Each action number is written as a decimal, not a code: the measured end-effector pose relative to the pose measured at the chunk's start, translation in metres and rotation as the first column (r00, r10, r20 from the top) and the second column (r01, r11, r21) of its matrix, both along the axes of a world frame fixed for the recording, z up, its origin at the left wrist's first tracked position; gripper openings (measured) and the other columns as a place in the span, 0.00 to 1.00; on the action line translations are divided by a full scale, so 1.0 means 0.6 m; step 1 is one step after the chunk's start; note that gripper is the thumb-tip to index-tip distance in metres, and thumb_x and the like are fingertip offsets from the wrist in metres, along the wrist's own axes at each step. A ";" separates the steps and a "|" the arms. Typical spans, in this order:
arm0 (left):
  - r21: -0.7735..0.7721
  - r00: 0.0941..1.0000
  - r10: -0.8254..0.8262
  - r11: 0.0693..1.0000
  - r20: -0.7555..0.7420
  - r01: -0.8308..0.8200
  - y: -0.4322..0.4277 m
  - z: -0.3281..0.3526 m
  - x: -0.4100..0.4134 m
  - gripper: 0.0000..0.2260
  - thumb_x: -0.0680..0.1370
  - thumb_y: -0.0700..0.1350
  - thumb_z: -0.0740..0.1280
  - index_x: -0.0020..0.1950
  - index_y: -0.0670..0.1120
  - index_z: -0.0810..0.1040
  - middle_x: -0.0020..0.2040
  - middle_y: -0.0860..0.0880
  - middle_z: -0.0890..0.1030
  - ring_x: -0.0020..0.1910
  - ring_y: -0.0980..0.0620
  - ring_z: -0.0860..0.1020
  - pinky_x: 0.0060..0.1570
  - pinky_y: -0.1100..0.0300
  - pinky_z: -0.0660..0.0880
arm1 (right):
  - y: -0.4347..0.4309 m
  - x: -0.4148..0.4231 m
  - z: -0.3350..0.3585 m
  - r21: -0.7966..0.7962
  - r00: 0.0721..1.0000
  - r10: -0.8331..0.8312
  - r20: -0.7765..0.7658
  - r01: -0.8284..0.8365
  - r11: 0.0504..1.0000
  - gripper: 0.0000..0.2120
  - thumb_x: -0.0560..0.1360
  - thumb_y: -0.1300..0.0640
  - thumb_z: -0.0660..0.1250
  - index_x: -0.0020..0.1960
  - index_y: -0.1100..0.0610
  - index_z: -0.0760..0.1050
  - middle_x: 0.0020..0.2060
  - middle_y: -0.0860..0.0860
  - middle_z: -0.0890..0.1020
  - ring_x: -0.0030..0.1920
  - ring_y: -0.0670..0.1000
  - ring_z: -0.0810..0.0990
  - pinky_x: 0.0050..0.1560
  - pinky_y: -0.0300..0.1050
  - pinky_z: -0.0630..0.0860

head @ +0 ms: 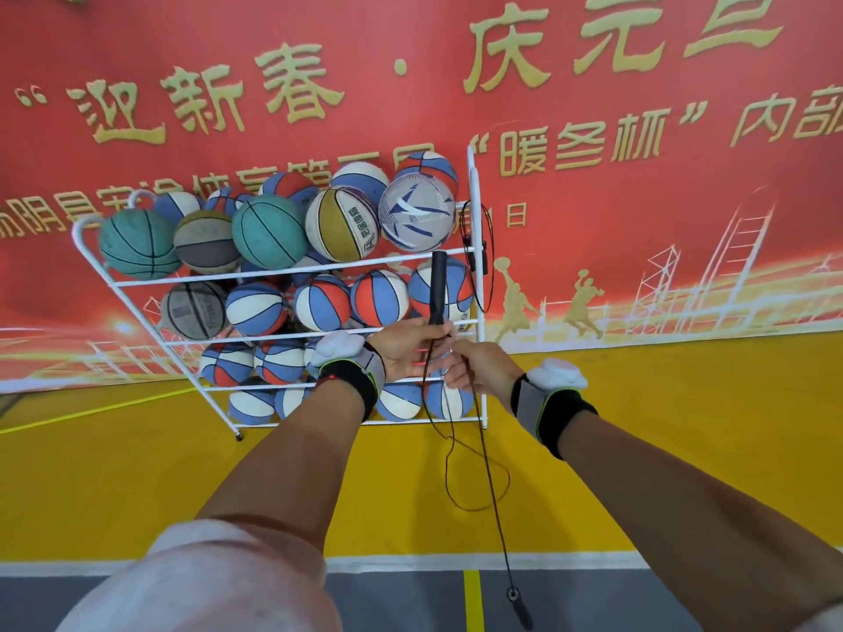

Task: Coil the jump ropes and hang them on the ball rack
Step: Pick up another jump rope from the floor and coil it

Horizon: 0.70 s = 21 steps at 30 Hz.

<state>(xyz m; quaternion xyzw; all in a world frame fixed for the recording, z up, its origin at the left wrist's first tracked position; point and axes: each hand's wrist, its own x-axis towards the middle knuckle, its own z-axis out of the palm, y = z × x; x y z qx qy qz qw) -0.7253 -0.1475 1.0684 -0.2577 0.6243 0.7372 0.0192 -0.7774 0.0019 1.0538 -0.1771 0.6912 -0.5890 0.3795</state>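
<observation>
My left hand (408, 348) grips a black jump rope handle (438, 285) that points upward in front of the white ball rack (476, 275). My right hand (474, 364) pinches the thin black cord (486, 453) just below that handle. The cord drops in a loose loop toward the floor, and its second handle (520, 606) dangles low near my right forearm. Another black jump rope (476, 253) hangs coiled on the rack's right end post.
The rack holds several basketballs (269, 230) on four shelves and stands on wheels on the yellow court floor (137, 472). A red banner wall (638, 152) rises right behind it. A white line and grey floor (410, 599) run close to me.
</observation>
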 end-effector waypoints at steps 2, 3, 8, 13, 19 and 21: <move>0.085 0.994 0.099 0.991 0.041 -0.102 -0.005 -0.010 0.002 0.05 0.81 0.46 0.67 0.50 0.45 0.79 0.45 0.47 0.81 0.42 0.52 0.79 0.50 0.57 0.79 | -0.011 0.000 0.008 -0.004 0.994 -0.053 -0.095 0.053 0.999 0.11 0.78 0.59 0.62 0.44 0.64 0.80 0.22 0.49 0.78 0.26 0.49 0.74 0.31 0.40 0.71; 0.147 0.987 0.150 0.977 0.054 -0.156 -0.004 -0.013 0.004 0.06 0.81 0.47 0.66 0.50 0.44 0.78 0.43 0.47 0.82 0.41 0.50 0.80 0.47 0.56 0.80 | -0.016 0.000 0.011 -0.010 0.988 -0.060 -0.139 0.059 0.998 0.10 0.77 0.62 0.62 0.43 0.64 0.80 0.20 0.47 0.75 0.22 0.46 0.71 0.30 0.40 0.69; 0.435 0.946 0.318 0.844 0.063 -0.313 0.014 -0.042 0.014 0.09 0.84 0.44 0.61 0.48 0.40 0.75 0.32 0.41 0.82 0.28 0.47 0.83 0.27 0.59 0.81 | -0.034 0.017 0.050 -0.112 0.960 -0.071 -0.271 0.042 0.993 0.13 0.74 0.59 0.63 0.33 0.58 0.79 0.16 0.42 0.70 0.19 0.42 0.67 0.33 0.41 0.64; 0.525 0.885 0.396 0.713 0.246 -0.465 0.001 -0.142 0.007 0.11 0.84 0.43 0.61 0.62 0.37 0.72 0.63 0.32 0.77 0.55 0.37 0.82 0.26 0.51 0.81 | -0.034 0.039 0.101 -0.368 0.985 -0.063 -0.162 -0.001 0.930 0.15 0.74 0.57 0.62 0.32 0.63 0.76 0.18 0.50 0.64 0.23 0.50 0.61 0.37 0.48 0.67; 0.470 0.832 0.480 0.687 0.279 -0.554 -0.017 -0.194 0.007 0.08 0.84 0.43 0.61 0.56 0.38 0.74 0.55 0.39 0.78 0.37 0.44 0.81 0.23 0.55 0.79 | -0.003 0.034 0.135 -0.418 0.958 0.207 -0.196 -0.273 0.867 0.17 0.75 0.58 0.58 0.30 0.63 0.74 0.16 0.50 0.65 0.21 0.52 0.63 0.38 0.43 0.74; 0.468 0.829 0.509 0.689 0.233 -0.554 -0.028 -0.191 0.004 0.10 0.84 0.42 0.59 0.48 0.38 0.73 0.42 0.42 0.78 0.31 0.49 0.79 0.22 0.61 0.77 | 0.016 0.027 0.134 -0.313 0.911 0.348 -0.223 -0.405 0.859 0.16 0.73 0.57 0.58 0.31 0.65 0.75 0.16 0.51 0.65 0.21 0.53 0.64 0.42 0.45 0.77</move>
